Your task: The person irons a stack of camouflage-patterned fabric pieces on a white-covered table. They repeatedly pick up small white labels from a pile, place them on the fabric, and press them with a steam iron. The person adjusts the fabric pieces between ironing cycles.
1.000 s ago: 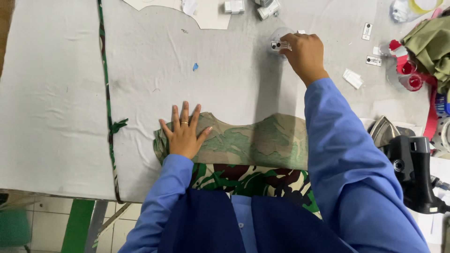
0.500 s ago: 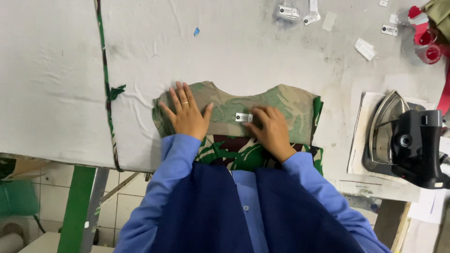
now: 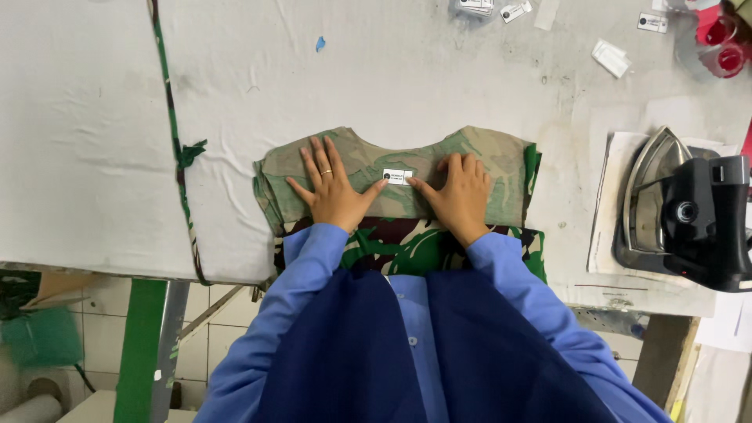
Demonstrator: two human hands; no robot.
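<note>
A small white label (image 3: 397, 177) sits on a camouflage fabric piece (image 3: 376, 168), roughly in the middle of it and just under the dip in the fabric's curved top edge. The person's thumbs come in at it from both sides and touch its ends. The left hand (image 3: 333, 192) lies flat and open with fingers spread on the fabric to the left of the label, a ring on one finger. The right hand (image 3: 458, 192) is flat too, fingers loosely together, pressing the fabric on the right side. Neither hand is gripping anything, they're just pressing down.

The fabric lies at the near edge of a white padded table (image 3: 392, 86), with its lower, darker printed part running under the person's blue sleeves and over the table's edge. On the right the fabric ends in a folded green edge (image 3: 532, 168), with a bare strip of table between it and the iron.

An iron (image 3: 685, 215) sits well to the right on a sheet of paper (image 3: 607, 211), near the table's right end. A green cord (image 3: 174, 137) runs across the table left of the fabric, and past it the cloth is wide open. Behind the fabric there's lots of bare table too, up to some loose labels (image 3: 501, 9) and a red spool (image 3: 717, 43) along the far edge.
</note>
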